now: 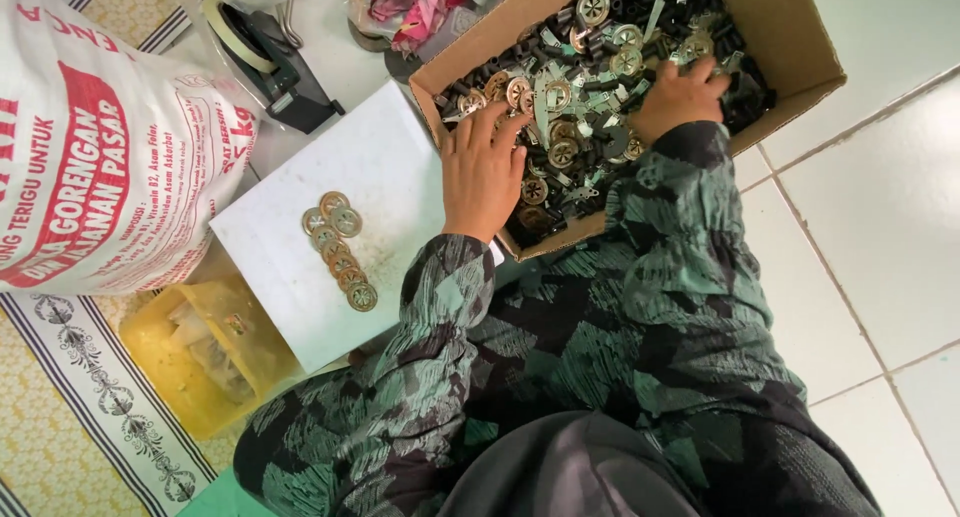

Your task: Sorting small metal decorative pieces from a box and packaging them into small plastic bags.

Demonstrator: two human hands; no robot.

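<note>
I see both hands inside an open cardboard box [790, 37] that stands on a white tiled floor [880, 237].

1. Left hand [482, 169]: it lies palm down over the near-left part of the box, fingers loosely spread, fingertips touching the mixed parts. I cannot tell whether anything is pinched beneath it.
2. Right hand [680, 97]: it lies palm down deeper in the box, toward the right side, fingers spread and partly sunk among the parts. I cannot tell whether it grips a piece.
3. Box contents: a loose heap of round metal discs [560, 95] with cut-out centres, mixed with small black plastic pieces [745, 102] and flat silver strips. The heap fills most of the box.
4. Sorted discs: a short overlapping row of the same round discs [340, 249] lies on a white board [390, 157], just left of the box and well apart from both hands.
5. Surroundings: a large white sack [90, 157] with red print stands left of the board. A yellow plastic container [195, 352] sits beside the board's near-left edge. A black tape dispenser [270, 62] stands beyond the board. A patterned mat [70, 417] covers the floor at left.
6. Both sleeves [660, 277] carry a dark green and black pattern.
</note>
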